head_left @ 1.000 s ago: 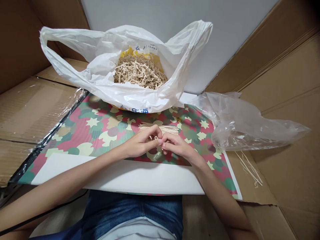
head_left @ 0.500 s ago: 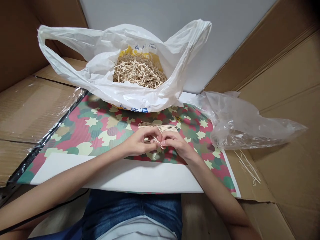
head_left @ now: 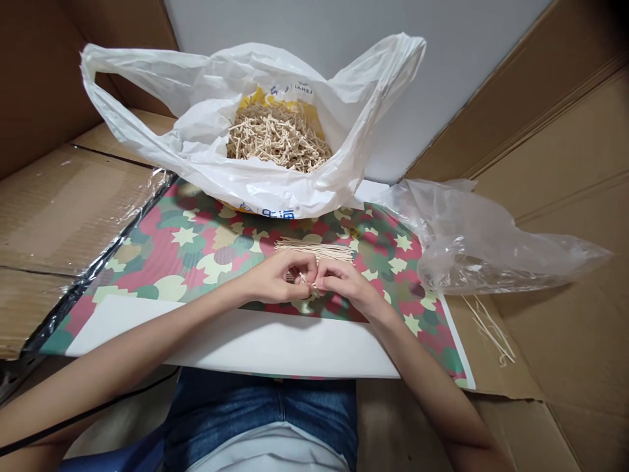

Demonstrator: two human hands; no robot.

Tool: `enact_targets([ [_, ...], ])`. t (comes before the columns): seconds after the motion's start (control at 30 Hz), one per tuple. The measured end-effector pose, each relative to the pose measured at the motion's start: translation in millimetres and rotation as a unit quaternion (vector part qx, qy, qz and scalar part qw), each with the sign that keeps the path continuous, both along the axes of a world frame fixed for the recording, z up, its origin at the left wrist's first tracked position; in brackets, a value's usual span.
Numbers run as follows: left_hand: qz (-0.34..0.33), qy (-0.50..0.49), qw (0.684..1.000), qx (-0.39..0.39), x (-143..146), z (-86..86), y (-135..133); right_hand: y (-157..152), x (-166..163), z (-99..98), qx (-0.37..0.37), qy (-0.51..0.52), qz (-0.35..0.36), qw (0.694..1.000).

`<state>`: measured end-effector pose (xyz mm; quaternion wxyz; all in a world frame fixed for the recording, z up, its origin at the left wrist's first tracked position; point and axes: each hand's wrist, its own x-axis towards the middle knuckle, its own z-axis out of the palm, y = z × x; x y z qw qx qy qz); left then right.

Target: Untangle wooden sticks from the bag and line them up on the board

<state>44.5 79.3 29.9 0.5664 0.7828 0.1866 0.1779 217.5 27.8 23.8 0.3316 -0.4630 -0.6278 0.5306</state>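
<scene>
My left hand (head_left: 279,282) and my right hand (head_left: 344,283) meet fingertip to fingertip over a flower-patterned board (head_left: 196,252). Both pinch a thin pale stick (head_left: 305,280) between them, bent into a small knot or loop. Just beyond the fingers lies a loose bundle of straight thin sticks (head_left: 317,250) on the board. Behind it stands a white plastic bag (head_left: 206,131), open at the top and filled with several knotted sticks (head_left: 275,139).
A crumpled clear plastic bag (head_left: 472,239) lies to the right of the board. A few stray sticks (head_left: 489,331) rest on the cardboard (head_left: 565,229) at the right. Cardboard flaps enclose both sides; a grey wall stands behind. My lap in jeans (head_left: 265,410) shows below.
The small loop held up between my fingertips a second ago has been drawn in tighter; both hands have closed in on it. The view shifted slightly.
</scene>
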Motion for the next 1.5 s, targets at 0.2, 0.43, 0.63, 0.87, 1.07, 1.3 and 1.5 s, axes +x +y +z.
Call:
enact_targets([
  [0.2, 0.009, -0.007, 0.999, -0.034, -1, -0.9, 0, -1, -1, 3.2, 0.009, -0.031, -0.020, 0.999],
  [0.43, 0.023, -0.015, 0.999, -0.041, 1, -5.6, -3, 0, 3, 0.0, 0.053, -0.094, -0.022, 0.994],
  [0.63, 0.022, -0.006, 0.998, -0.056, 3, -8.5, -4, -1, 3, 3.6, 0.063, -0.115, -0.032, 0.991],
  [0.87, 0.013, -0.005, 0.998, -0.055, -1, -4.0, -1, 0, 6, 3.4, 0.055, -0.100, -0.019, 0.993],
  [1.07, -0.028, 0.010, 1.000, 0.002, -12, 11.1, 11, 1, 11, 0.3, 0.035, -0.062, 0.027, 0.997],
  [1.3, -0.021, -0.025, 0.998, 0.055, -11, 4.0, 7, -1, 14, 8.7, 0.010, -0.063, 0.098, 0.993],
  [1.5, -0.032, -0.008, 0.999, 0.026, -12, 2.6, 3, -3, 15, 6.7, 0.041, -0.084, 0.133, 0.987],
])
